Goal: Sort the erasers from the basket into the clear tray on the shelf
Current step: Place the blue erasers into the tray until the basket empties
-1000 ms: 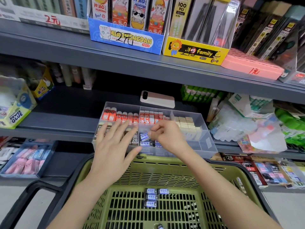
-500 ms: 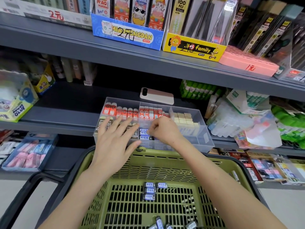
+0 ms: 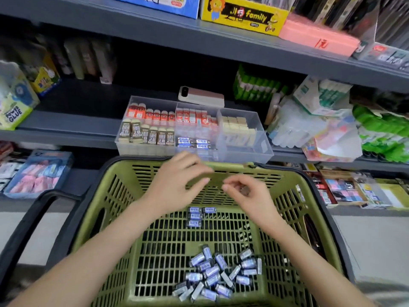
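Grey shelves (image 3: 66,138) fill the upper frame, the tray (image 3: 263,148) at centre. Over the basket (image 3: 106,207), your left hand (image 3: 177,182) hangs slack and empty; your right hand (image 3: 247,193) curls, blurred, its grip unclear. Erasers (image 3: 212,273) lie lower centre, in the basket.

Motion blur smeared the left hand (image 3: 177,180) and the right hand (image 3: 247,193); whether the latter's curled fingers pinched anything was unclear. The olive-green slatted plastic basket (image 3: 106,218) lost its near rim to the bottom edge.

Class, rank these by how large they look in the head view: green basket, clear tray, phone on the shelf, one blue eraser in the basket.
1. green basket
2. clear tray
3. phone
4. blue eraser
The basket is nearest the camera, so its lead is exaggerated.
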Motion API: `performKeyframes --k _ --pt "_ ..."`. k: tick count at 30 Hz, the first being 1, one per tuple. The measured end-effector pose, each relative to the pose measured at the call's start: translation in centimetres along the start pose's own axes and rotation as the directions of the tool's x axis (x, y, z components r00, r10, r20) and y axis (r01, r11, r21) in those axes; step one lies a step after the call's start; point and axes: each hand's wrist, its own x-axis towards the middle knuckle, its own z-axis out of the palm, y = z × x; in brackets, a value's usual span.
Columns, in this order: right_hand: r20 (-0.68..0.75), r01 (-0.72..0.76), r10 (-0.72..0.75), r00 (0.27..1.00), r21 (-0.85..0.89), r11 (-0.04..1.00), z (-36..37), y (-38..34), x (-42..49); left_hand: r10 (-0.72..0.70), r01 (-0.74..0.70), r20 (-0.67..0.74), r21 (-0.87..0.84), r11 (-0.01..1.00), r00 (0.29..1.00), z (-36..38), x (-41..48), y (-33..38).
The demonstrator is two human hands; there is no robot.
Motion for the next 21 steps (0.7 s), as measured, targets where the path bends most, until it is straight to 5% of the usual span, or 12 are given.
performKeyframes --k 2,6,8,13,21 --pt "0.121 -0.188 0.200 0.972 -0.102 0.977 0.4 3.7 -1.4 -0.062 0.078 0.269 -0.051 0.996 0.961 2.9 -1.7 0.1" --pt "0.229 -0.285 0.366 0.902 -0.320 0.903 2.5 8.7 -2.5 -0.237 0.244 0.653 0.083 0.966 0.720 8.9 -6.5 -1.6" --pt "0.246 -0.274 0.355 0.902 -0.310 0.910 3.8 9.7 -2.1 -0.372 0.326 0.655 0.198 0.924 0.658 10.7 -9.0 -2.5" --pt "0.174 -0.240 0.356 0.918 -0.470 0.850 7.1 11.3 -0.8 -0.541 0.416 0.522 0.345 0.841 0.660 13.4 -11.0 -2.8" --pt "0.137 -0.225 0.368 0.920 -0.585 0.780 10.0 12.8 -0.3 -0.541 0.391 0.511 0.376 0.840 0.668 14.1 -10.5 -2.4"
